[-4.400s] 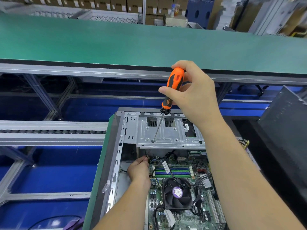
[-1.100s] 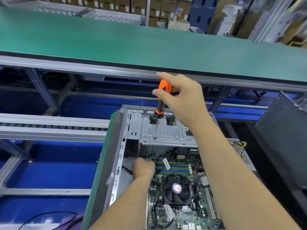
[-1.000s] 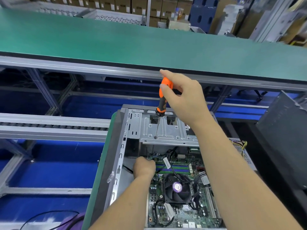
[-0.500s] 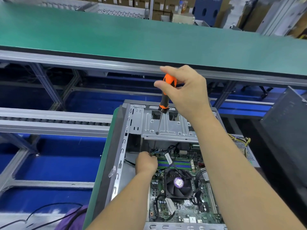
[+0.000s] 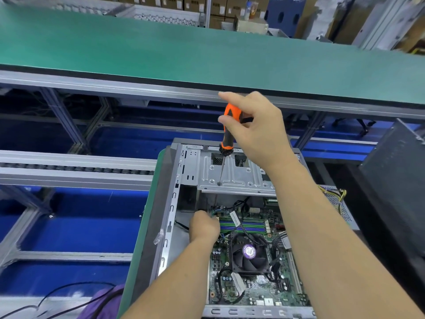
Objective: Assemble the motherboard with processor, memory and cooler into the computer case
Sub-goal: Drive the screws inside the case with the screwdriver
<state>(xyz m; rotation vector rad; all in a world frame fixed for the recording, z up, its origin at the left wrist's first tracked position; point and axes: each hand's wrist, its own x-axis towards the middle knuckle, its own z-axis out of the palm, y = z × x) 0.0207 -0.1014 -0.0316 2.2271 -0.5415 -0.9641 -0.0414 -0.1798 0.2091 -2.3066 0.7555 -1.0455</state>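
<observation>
From my feed, the computer case (image 5: pixel 170 203) sits open in the lower middle of the frame: bare stamped steel walls with slots and punched holes, lying on a green-edged desk (image 5: pixel 138 256). Inside it is the motherboard (image 5: pixel 257 293), green and crowded with tiny parts. The memory (image 5: pixel 243 226) shows as long thin sticks in blue and green slots near the board's upper edge. The cooler (image 5: pixel 249 255) sits just below them, a square black frame with a round fan and a purple sticker on the hub. Black cables loop around it.

My right hand (image 5: pixel 257 132) is up in the middle of the frame, fingers and thumb wrapped round the screwdriver (image 5: pixel 227 132), which has a chunky orange and black rubbery handle and a thin shiny shaft. The shaft runs down into a hole in the flat silver drive bracket (image 5: pixel 239 178), a ribbed sheet-metal plate across the top of the case.

My left hand (image 5: pixel 203 226) is down inside the case at the board's upper left corner, knuckles toward me, fingers curled. I can't tell whether it's pinching anything, since the fingertips are hidden.

A long green mat-topped shelf (image 5: pixel 207 51) crosses the upper frame, with cardboard boxes (image 5: pixel 174 2) behind it and a roller rail (image 5: pixel 76 168) at left.
</observation>
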